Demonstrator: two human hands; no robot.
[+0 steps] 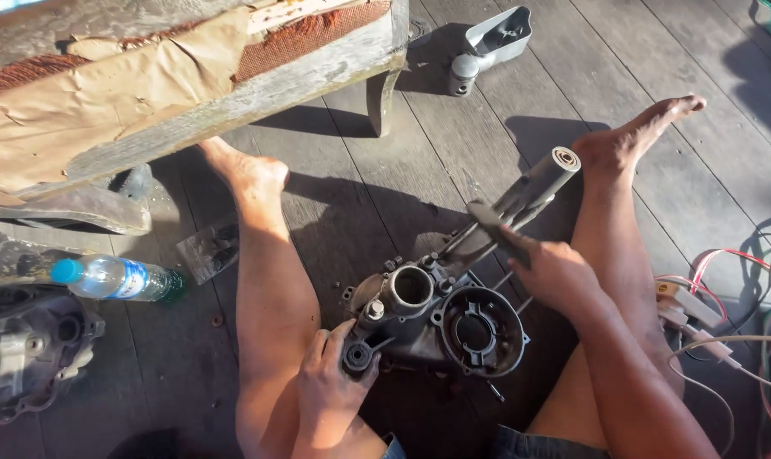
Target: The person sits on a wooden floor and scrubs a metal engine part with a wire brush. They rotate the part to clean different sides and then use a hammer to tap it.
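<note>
grey wooden floorboards [657, 76] lie open beyond the feet, with a bench edge [232, 102] up left. between the legs rests a metal engine casing [440, 314]. the left hand [330, 374] is curled tight round its lower-left edge, and the right hand [551, 272] is closed around a flat tool [492, 223] against the casing's long arm.

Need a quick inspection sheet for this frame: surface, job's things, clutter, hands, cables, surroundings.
Surface: weathered grey plank floor, sunlit.
Job's things: dark metal engine casing between the person's legs, long arm pointing away.
Clutter: plastic water bottle, second casing, small bag of parts, grey metal part.
Hands: left hand grips the casing's near edge; right hand presses a flat tool on its arm.
Cables: coloured wires at right.
Surroundings: worn wooden bench.
</note>
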